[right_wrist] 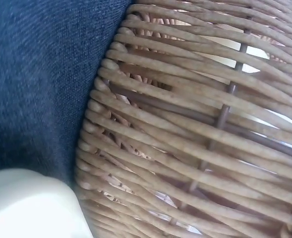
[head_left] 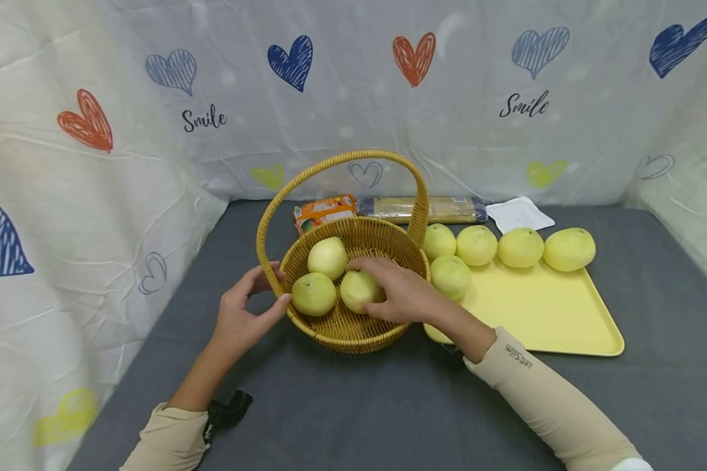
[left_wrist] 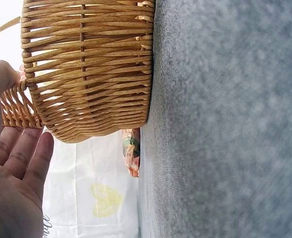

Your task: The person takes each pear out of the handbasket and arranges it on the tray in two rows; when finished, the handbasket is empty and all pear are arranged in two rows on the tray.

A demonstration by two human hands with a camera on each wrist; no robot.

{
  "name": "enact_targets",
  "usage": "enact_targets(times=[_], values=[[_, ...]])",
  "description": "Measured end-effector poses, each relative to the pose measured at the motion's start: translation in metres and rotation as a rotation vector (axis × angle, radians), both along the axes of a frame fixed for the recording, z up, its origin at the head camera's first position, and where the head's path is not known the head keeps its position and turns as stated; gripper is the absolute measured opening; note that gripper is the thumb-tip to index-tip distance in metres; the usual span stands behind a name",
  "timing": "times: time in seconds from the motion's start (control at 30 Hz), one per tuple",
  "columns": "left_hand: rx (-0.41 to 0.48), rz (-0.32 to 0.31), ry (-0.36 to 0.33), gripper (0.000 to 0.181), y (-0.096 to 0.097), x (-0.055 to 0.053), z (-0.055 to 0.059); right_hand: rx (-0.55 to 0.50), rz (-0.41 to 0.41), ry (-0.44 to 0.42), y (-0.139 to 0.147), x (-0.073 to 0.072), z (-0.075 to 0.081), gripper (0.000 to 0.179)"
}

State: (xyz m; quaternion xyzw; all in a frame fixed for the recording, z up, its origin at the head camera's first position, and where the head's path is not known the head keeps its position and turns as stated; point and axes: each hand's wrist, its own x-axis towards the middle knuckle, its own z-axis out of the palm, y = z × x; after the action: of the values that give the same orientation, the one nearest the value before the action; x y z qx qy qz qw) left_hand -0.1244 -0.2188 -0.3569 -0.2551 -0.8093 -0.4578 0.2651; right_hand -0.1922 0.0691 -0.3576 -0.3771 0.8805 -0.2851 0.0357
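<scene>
A woven wicker basket (head_left: 353,343) with a tall arched handle (head_left: 353,156) stands on the grey tabletop. My left hand (head_left: 244,314) holds the foot of the handle at the left rim, thumb on the near side and fingers on the far side. Inside the basket, my right hand (head_left: 403,291) grips a round pale yellow-green fruit (head_left: 358,292) between thumb and fingers. Two similar fruits, one in front (head_left: 313,294) and one behind (head_left: 327,257), lie to its left in the basket. The right wrist view shows the basket's woven side (right_wrist: 195,124) but not the right hand's fingers.
Right of the basket lies a yellow tray (head_left: 542,320), with several more of these fruits (head_left: 521,248) along its back and left edges. Behind are an orange packet (head_left: 325,210), a long wrapped package (head_left: 442,209) and a white square item (head_left: 518,214).
</scene>
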Motion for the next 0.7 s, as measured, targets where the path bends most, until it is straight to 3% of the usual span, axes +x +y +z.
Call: enact_targets(times=[0.33,0.7], values=[[-0.005,0.002,0.000,0.051,-0.0002,0.0000,-0.0004,-0.045,0.006,0.034,0.0011,0.0029,0.0001,0.060],[-0.007,0.004,0.004,0.052,-0.0003,-0.0007,-0.0007,-0.029,-0.030,0.072,0.0013,0.0062,-0.0003,0.064]])
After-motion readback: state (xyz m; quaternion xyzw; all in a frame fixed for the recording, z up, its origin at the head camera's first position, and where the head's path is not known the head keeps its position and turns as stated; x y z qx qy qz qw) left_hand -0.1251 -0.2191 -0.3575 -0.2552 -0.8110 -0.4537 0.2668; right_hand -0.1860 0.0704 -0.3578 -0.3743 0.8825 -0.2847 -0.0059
